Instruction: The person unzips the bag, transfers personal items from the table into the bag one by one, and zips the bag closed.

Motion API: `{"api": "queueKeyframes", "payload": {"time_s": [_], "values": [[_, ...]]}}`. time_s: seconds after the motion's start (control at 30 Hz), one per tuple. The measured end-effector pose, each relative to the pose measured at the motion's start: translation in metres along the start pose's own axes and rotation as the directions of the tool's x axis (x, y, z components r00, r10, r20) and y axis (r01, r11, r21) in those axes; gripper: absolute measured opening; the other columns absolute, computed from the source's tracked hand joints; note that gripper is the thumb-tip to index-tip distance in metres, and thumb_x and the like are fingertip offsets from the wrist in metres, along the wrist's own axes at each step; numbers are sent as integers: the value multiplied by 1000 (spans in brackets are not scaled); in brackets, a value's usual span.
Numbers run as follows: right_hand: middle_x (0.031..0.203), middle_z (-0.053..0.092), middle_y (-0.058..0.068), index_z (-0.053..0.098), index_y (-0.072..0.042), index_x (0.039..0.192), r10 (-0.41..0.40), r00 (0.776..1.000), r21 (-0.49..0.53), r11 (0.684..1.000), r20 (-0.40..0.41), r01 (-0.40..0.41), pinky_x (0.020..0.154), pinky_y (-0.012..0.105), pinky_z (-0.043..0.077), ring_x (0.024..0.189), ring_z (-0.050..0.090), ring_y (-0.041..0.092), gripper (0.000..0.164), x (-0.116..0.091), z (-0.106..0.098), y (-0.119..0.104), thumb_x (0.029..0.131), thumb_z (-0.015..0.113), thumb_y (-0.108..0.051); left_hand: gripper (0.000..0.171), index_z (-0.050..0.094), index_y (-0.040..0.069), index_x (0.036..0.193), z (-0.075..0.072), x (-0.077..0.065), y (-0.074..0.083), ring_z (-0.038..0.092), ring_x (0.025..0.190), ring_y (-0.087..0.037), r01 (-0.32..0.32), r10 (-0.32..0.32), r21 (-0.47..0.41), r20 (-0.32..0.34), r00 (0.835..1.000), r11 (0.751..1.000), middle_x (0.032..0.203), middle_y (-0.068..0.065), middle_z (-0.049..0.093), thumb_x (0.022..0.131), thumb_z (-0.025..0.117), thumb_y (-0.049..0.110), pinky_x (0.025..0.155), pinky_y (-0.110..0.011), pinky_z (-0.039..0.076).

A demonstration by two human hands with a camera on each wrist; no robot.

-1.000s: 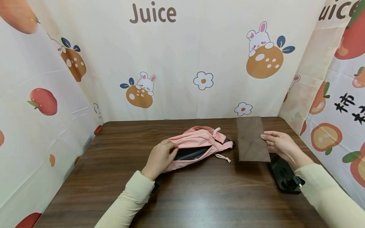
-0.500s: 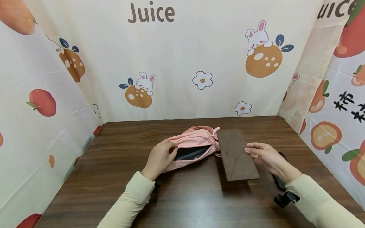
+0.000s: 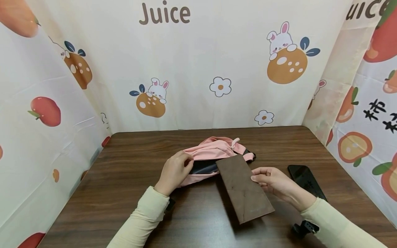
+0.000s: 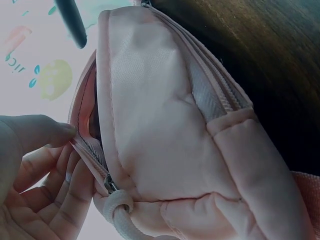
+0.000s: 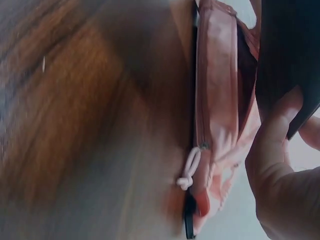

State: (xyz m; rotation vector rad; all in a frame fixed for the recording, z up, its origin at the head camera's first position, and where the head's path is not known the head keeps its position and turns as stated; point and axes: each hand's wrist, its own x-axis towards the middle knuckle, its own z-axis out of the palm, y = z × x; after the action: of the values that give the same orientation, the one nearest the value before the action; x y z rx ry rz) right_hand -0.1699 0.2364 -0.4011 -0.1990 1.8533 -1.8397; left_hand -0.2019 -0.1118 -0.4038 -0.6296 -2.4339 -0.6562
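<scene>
A pink zippered waist bag (image 3: pixel 214 148) lies on the table with its pocket open, showing a dark lining. My left hand (image 3: pixel 175 172) pinches the edge of the bag's opening between thumb and fingers; the left wrist view shows the thumb (image 4: pixel 50 131) on the zipper edge. In my right hand (image 3: pixel 276 182) is a flat brown rectangular thing (image 3: pixel 243 189), perhaps a wallet or envelope, pinched at its right long side. It tilts in front of the bag, its far corner overlapping the right part of the opening in the head view.
A black phone-like slab (image 3: pixel 305 179) lies on the wooden table (image 3: pixel 133 193) beyond my right forearm. A fruit-printed curtain (image 3: pixel 192 62) stands behind the table and along both sides. Dark cameras, such as the one at my right wrist (image 3: pixel 305 228), hang below the sleeves.
My right hand has carried the brown flat thing leftward and nearer, from above the black slab to the bag, turning it askew. The left hand keeps its pinch on the bag.
</scene>
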Motion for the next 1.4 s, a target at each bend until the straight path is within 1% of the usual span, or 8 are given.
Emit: {"api": "queueKeyframes", "payload": {"time_s": [0.2, 0.5, 0.73, 0.8, 0.93, 1.13, 1.33, 1.4], "values": [[89, 59, -6, 56, -1, 114, 38, 999, -44, 998, -3, -38, 67, 22, 53, 71, 57, 2, 25, 14, 11, 8, 94, 61, -15, 4, 72, 10, 83, -1, 0, 1, 60, 70, -12, 0, 0, 10, -9, 1000, 1000, 84, -2, 67, 84, 70, 7, 64, -30, 53], [84, 55, -7, 56, 0, 114, 77, 997, 18, 997, 23, -78, 65, 21, 48, 68, 50, 1, 25, 36, 31, 12, 94, 61, -13, 5, 72, 11, 83, 1, -2, 1, 60, 69, -11, -4, 4, 10, -21, 1000, 1000, 84, -1, 68, 83, 71, 6, 63, -29, 52], [93, 63, -5, 47, 10, 127, 77, 997, 42, 996, 27, -78, 76, 25, 54, 82, 63, 4, 44, 50, 36, 15, 94, 61, -15, 5, 73, 11, 84, 1, -2, 1, 60, 70, -11, -4, 4, 2, -11, 1000, 1000, 85, -1, 68, 84, 70, 7, 64, -30, 52], [93, 62, -6, 51, 7, 123, 65, 998, 53, 996, 18, -65, 76, 25, 53, 81, 63, 3, 43, 53, 37, 16, 92, 65, -18, 5, 73, 11, 85, 0, -2, 1, 60, 70, -12, -5, 5, 0, -9, 1000, 1000, 85, -1, 68, 84, 70, 7, 63, -30, 52], [88, 62, -9, 60, -6, 105, 35, 999, 105, 994, 1, -35, 72, 22, 52, 75, 61, 2, 25, 58, 38, 15, 89, 71, -22, 6, 73, 11, 85, 0, -1, 2, 60, 69, -11, -5, 5, -1, -15, 1000, 1000, 85, -1, 67, 83, 71, 6, 63, -29, 52], [79, 57, -8, 59, -9, 93, 71, 991, 168, 984, -114, -52, 63, 19, 47, 64, 53, 1, 5, 68, 43, 12, 93, 64, -12, 6, 72, 12, 84, -1, -2, 2, 59, 69, -11, 0, 0, 1, -16, 1000, 1000, 83, -1, 67, 83, 72, 6, 63, -29, 52], [70, 49, -9, 56, -13, 83, 93, 979, 199, 979, -183, -56, 60, 19, 43, 59, 42, 2, 15, 76, 46, 9, 96, 58, -7, 8, 72, 12, 84, -1, -1, 2, 59, 68, -11, -4, 4, 6, -30, 1000, 1000, 83, -1, 67, 81, 73, 5, 62, -29, 52], [71, 53, -9, 57, -12, 85, 96, 977, 208, 976, -189, -56, 60, 19, 45, 60, 46, 2, 12, 78, 47, 9, 96, 58, -8, 7, 73, 12, 83, -1, -1, 2, 60, 68, -11, -5, 5, 3, -31, 1000, 1000, 83, -1, 67, 82, 73, 5, 62, -30, 52]]}}
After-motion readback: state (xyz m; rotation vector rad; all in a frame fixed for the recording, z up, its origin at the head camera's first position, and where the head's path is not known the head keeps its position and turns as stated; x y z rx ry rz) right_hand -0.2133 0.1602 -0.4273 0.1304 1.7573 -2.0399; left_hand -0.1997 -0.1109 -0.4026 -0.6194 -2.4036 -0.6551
